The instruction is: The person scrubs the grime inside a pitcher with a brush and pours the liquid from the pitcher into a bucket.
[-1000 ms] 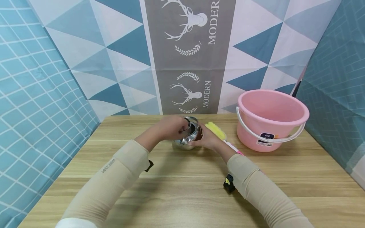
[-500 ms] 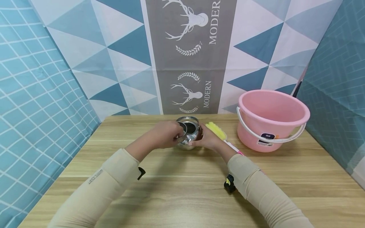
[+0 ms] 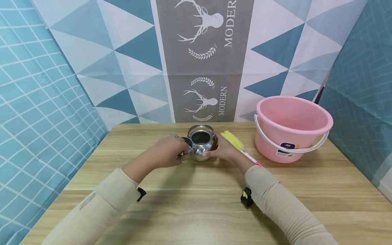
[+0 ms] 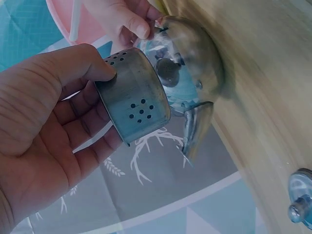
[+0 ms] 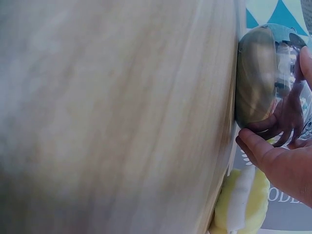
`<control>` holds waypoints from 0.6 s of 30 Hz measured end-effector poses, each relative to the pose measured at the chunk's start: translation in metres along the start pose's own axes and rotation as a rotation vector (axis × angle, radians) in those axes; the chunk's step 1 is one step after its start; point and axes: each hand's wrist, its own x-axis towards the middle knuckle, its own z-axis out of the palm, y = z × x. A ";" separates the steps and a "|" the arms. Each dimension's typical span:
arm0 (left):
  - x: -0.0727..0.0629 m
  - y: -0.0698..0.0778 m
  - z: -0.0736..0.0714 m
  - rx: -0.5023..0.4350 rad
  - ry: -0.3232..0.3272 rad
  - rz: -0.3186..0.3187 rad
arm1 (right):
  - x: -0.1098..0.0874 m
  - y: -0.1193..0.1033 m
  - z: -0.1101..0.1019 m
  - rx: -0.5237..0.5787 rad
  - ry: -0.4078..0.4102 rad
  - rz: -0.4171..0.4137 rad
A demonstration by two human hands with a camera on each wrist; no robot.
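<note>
In the head view a shiny metal teapot (image 3: pixel 202 149) stands upright on the table with its top uncovered and its hoop handle raised. My right hand (image 3: pixel 225 148) grips its right side, thumb in front and fingers round behind. Just left of the teapot, my left hand (image 3: pixel 166 152) pinches the rim of a metal tea strainer (image 4: pixel 139 100), a short cup with small holes. The strainer is apart from the teapot's opening. The spout (image 4: pixel 197 126) shows in the left wrist view. A small round metal lid with a knob (image 4: pixel 301 197) lies on the table there.
A yellow sponge brush (image 3: pixel 231 140) with a white and pink handle lies right of the teapot, partly behind the right forearm. Farther right stands a pink bucket (image 3: pixel 294 131) with a white handle. A patterned cloth (image 3: pixel 202 61) hangs behind the wooden table (image 3: pixel 196 211).
My left hand has lifted the strainer from the teapot's opening and carried it left, uncovering the dark opening. The right hand keeps its grip, and the teapot stays in place.
</note>
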 end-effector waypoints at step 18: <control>-0.027 -0.015 0.017 -0.091 0.030 -0.044 | -0.007 -0.011 -0.002 0.028 -0.025 -0.002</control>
